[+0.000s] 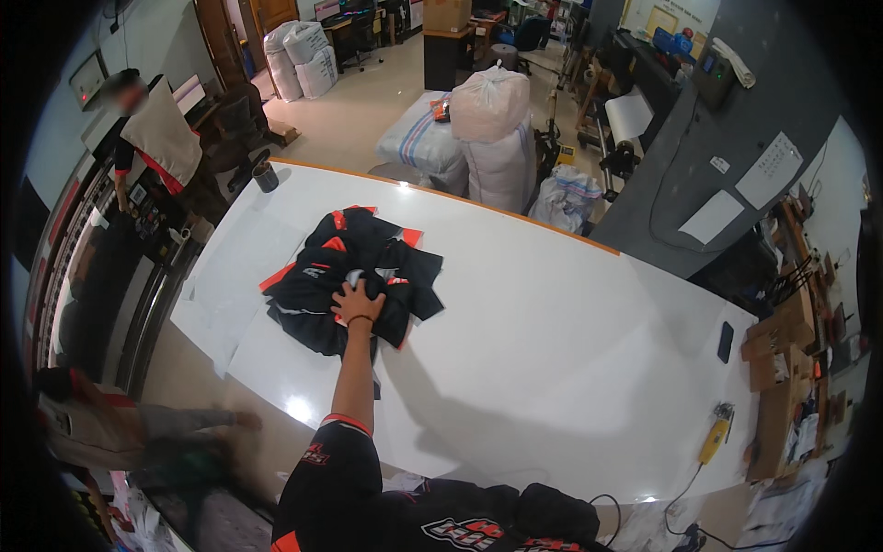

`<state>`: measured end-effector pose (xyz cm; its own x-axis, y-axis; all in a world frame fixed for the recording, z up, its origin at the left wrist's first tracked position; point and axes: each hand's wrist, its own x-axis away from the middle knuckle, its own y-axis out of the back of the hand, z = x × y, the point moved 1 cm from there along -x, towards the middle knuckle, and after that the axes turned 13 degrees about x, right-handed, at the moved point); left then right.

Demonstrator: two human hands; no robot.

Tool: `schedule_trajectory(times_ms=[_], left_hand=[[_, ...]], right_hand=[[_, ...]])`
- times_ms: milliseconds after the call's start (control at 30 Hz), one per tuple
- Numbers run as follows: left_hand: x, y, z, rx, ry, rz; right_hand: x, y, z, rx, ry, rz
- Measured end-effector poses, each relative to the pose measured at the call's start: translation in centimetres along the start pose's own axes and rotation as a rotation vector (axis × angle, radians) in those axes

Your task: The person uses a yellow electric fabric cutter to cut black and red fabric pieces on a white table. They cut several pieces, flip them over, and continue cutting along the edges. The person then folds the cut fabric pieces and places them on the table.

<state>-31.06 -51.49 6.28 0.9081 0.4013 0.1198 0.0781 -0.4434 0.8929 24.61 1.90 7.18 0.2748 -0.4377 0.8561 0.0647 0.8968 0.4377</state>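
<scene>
My left hand point(359, 304) reaches over the white table point(543, 322) and lies on a loose heap of black fabric garment pieces point(317, 285) with orange-red and white parts. Its fingers are spread over the cloth, and a dark band circles the wrist. The pieces overlap, with some corners sticking out to the right and one dark strip below, beside my forearm. A small pale grey patch shows just beyond my fingertips. My right hand is outside the picture.
A dark cup point(266, 177) stands at the table's far left corner. Toward the right end lie a phone point(726, 341) and a yellow corded tool point(712, 442). Stuffed sacks point(497, 147) stand behind the table. Two people are at the left, one blurred point(92, 419).
</scene>
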Motion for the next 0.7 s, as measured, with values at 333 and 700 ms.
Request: schedule_trajectory(times_ms=[333, 700], left_hand=[[13.1, -0.2, 4.8, 0.225, -0.614, 0.239], [5.0, 5.9, 1.0, 0.212, -0.811, -0.269]], right_hand=[[-1.0, -2.6, -2.6, -0.053, 0.067, 0.008], [-5.3, -10.0, -9.3, -0.062, 0.07, 0.063]])
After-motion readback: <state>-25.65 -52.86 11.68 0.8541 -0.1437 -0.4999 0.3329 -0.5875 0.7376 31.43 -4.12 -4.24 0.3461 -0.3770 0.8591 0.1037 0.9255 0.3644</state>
